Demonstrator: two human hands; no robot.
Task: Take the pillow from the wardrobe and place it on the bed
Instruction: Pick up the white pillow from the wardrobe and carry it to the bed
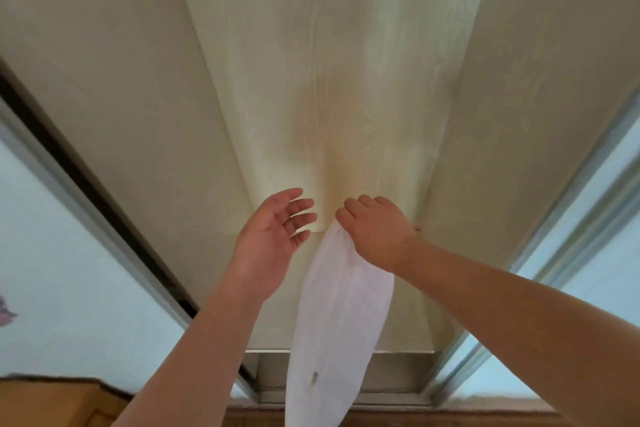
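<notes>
1. Pillow hangs in front of the open wardrobe, between my two forearms, its lower end dropping out of view at the near edge.
2. My right hand is closed over its top end, knuckles up, and carries all of it.
3. My left hand is open, palm turned toward the pillow, fingers spread, just beside the top end but apart from it.
4. It looks soft and light: the white cover sags into long folds, and the whole thing droops from a single pinch point without any stiffness.
5. I judge that a one-end hold will let it swing and possibly slip through the smooth cloth, so the better hold is my left hand under or around the middle, where the filling is thickest.
6. The bed is not in view; only the wardrobe's sliding door frames stand to the left and right.
</notes>
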